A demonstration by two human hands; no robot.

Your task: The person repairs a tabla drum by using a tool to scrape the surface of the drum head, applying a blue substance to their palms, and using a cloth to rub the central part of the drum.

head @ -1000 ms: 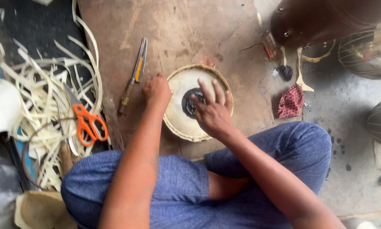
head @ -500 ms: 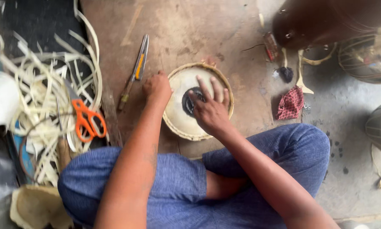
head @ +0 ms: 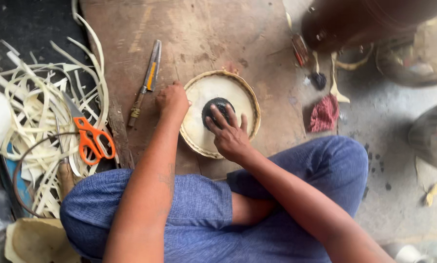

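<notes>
A round drum (head: 220, 113) with a pale skin and a woven cane rim lies flat on a brown wooden board (head: 199, 44) in front of my crossed legs. A black round patch (head: 217, 108) sits at the skin's middle. My right hand (head: 230, 136) lies spread on the skin, its fingertips on the black patch. My left hand (head: 172, 100) is closed in a fist against the drum's left rim; whether it holds anything small is hidden.
A long knife (head: 148, 83) lies on the board left of the drum. Orange-handled scissors (head: 92, 139) rest on a heap of pale cane strips (head: 38, 117) at the left. A red cloth (head: 324, 113), small tools and a dark round vessel (head: 369, 22) are at the right.
My right hand has slid a little down and left on the skin, fingers now on the black patch. The left fist stays at the rim.
</notes>
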